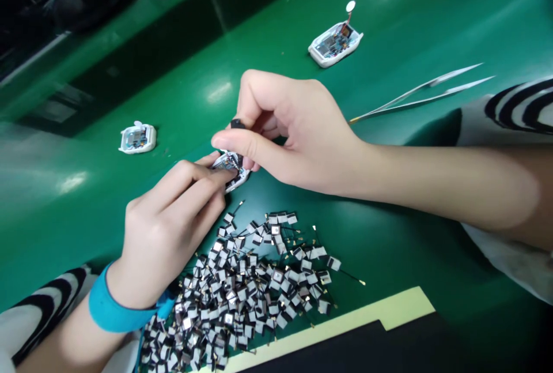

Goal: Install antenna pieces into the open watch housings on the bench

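One mat [268, 33]: glossy green, a pale strip [332, 335] along its lower edge.
Many square tabs [242, 286]: a loose, wiry heap just below the hands.
Left hand [170, 229]: fingers curled, gripping a white plastic case [233, 184].
Right hand [298, 131]: thumb and finger nearly closed, pinching a black piece [237, 124] just above the case.
Steel tweezers [410, 96]: lying apart, beyond the right hand.

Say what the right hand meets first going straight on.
Likely the open white casing holding a circuit board, though the right hand sits raised and might pass above it.
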